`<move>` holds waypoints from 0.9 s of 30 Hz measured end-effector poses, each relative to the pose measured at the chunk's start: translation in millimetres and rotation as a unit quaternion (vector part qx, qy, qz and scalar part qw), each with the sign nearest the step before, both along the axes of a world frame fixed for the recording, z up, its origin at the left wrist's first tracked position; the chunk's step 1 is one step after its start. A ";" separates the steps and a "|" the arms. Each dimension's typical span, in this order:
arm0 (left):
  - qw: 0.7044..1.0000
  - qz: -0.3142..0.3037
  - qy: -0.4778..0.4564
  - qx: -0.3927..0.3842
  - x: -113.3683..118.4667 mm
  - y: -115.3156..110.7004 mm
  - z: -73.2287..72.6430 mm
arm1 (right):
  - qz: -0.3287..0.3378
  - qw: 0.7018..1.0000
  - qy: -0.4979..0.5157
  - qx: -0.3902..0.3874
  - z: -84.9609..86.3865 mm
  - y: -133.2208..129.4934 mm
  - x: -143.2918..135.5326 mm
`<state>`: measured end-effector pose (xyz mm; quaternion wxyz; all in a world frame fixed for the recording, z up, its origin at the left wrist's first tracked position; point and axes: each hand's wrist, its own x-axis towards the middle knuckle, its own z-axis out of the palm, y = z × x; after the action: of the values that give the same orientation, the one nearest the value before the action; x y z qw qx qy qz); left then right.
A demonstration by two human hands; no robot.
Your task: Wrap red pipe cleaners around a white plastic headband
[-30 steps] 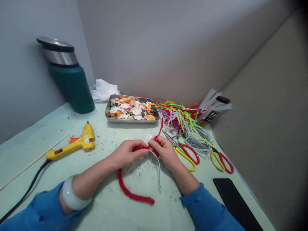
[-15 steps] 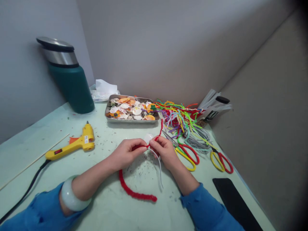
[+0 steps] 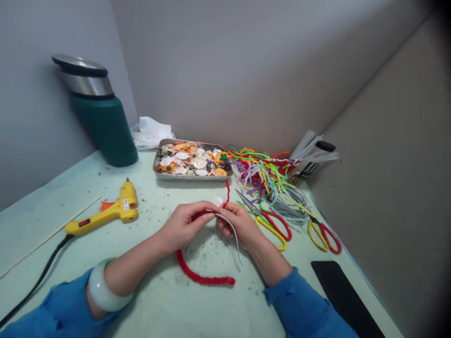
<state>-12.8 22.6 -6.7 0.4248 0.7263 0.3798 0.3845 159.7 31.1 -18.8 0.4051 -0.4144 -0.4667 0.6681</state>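
Between the fingertips of my left hand (image 3: 188,223) is a red fuzzy pipe cleaner (image 3: 206,280), whose thick end curves out below the hand over the table. Close against it, my right hand (image 3: 239,225) pinches the thinner red end, which sticks up past the fingers. A grey-white wire (image 3: 235,234) comes out from where the hands meet and bends down to the right. How wire and pipe cleaner join is hidden by the fingers. A pale round piece (image 3: 218,201) lies just behind the hands.
Scissors (image 3: 262,216) lie right of my right hand, more scissors (image 3: 323,234) farther right. A yellow glue gun (image 3: 121,206) is at left, near a green bottle (image 3: 105,126). Behind stand a tray of shells (image 3: 193,177) and a heap of coloured pipe cleaners (image 3: 257,171).
The upright red end has shifted left and lower as my right fingers turned. The pipe cleaner's loose thick end has swung slightly up and right.
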 end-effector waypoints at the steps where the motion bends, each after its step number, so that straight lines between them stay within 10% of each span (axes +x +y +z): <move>1: 1.000 -0.010 -0.008 0.000 0.2 -0.2 0.9 | 0.000 1.000 -0.006 -0.002 0.1 0.2 0.2; 16: 0.965 0.096 -0.112 -0.217 1.4 3.2 7.6 | -0.087 0.990 -0.038 0.101 -6.3 4.0 4.6; 27: 0.942 0.068 -0.184 -0.273 -3.7 7.8 -1.8 | -0.010 0.906 -0.255 0.337 -6.5 -8.8 0.6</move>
<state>-16.4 30.4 -8.5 0.6419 0.4718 0.4336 0.4211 160.3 22.3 -25.3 0.3946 -0.4142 -0.7470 0.3387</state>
